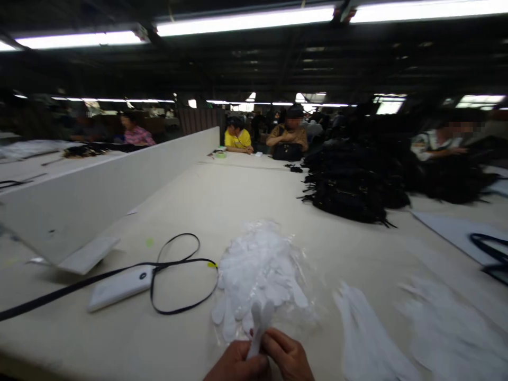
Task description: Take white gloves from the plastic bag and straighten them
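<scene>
Pinching a single white glove (257,323) between them, the left hand (234,365) and right hand (289,360) meet at the near edge of a long pale bench (222,196), fingers closed narrowly on the glove's cuff end while its fingers stand up toward the pile of white gloves (260,275).

That pile, the landmark here, lies in a loose clear plastic wrap just beyond the hands, touching the held glove or very nearly so. To the right of the pile, more white gloves (365,333) lie flat and blurred on the bench. To the left of the pile, a white oblong device (121,287) rests under a thin black strap (174,275) that loops close to the pile's edge and trails off left. Farther left of the pile stands a low white divider (99,190) running away down the bench.

Well beyond the pile and to its right, stacks of black bags (349,185) crowd the bench. Straight beyond the pile, at the far end, a person in a yellow shirt (237,138) and another person in a brown top (288,135) sit facing this way, a roll of green tape (220,154) near them. Fluorescent tubes (246,21) glow overhead.
</scene>
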Available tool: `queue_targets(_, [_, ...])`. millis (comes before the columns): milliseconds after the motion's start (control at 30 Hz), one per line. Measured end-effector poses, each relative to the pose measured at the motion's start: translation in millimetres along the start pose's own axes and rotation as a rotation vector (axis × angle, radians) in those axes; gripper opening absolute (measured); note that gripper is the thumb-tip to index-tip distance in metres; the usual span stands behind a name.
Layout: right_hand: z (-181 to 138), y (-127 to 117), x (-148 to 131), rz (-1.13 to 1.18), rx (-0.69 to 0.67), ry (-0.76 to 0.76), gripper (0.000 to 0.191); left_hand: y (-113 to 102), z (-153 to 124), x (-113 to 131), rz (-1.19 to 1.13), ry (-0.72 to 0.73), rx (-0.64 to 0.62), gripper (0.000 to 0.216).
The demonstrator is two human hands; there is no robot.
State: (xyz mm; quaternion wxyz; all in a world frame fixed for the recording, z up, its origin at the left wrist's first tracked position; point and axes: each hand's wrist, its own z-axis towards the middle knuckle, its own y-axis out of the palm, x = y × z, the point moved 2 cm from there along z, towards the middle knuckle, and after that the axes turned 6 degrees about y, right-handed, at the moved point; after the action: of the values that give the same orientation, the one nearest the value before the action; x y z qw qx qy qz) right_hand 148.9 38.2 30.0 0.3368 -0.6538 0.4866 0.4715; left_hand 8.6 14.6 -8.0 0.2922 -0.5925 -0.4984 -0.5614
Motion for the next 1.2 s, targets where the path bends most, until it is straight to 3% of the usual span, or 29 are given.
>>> queue_targets(100, [-12,3,4,0.024,0.001,-0.006,0.023,1,-3,-9,0.135,-0.006,-0.01,0.047])
queue_targets(200, [-18,6,17,0.088,0.053,0.037,0.018,2,-3,-12,0.295,0.0,-0.097,0.052])
queue_targets(367, [-27,-8,22,0.104,0.117,0.024,0.017,5,-5,0,0.456,-0.002,-0.182,0.049])
queue_targets(467, [-28,-53,13,0.092,0.286,-0.06,0.021,-5,-6,8,0.429,-0.024,-0.16,0.042])
queue_targets(633, [-22,-166,17,-0.02,0.548,-0.009,0.043,-39,0,15,0.438,-0.043,0.091,0.043])
queue_targets(700, [-20,-201,25,-0.181,0.633,0.034,0.052,-47,4,18,0.485,-0.057,0.131,0.044])
queue_targets(800, [-21,-225,29,-0.523,0.701,0.096,0.048,-49,10,21,0.565,-0.052,0.155,0.043])
queue_targets(933, [-31,-222,14,-0.92,0.822,0.144,0.04,-51,14,17,0.758,0.091,0.206,0.038])
queue_targets(1067, [-36,-190,-18,-0.95,0.89,-0.115,0.032,-61,17,10,0.964,0.236,0.229,0.039])
queue_targets(1133, [-30,-160,-33,-0.848,0.774,-0.324,0.028,-66,21,9,1.069,0.286,0.237,0.04])
queue_targets(1200, [-18,-125,-42,-0.805,0.559,-0.485,0.026,-69,27,11,1.177,0.332,0.234,0.042])
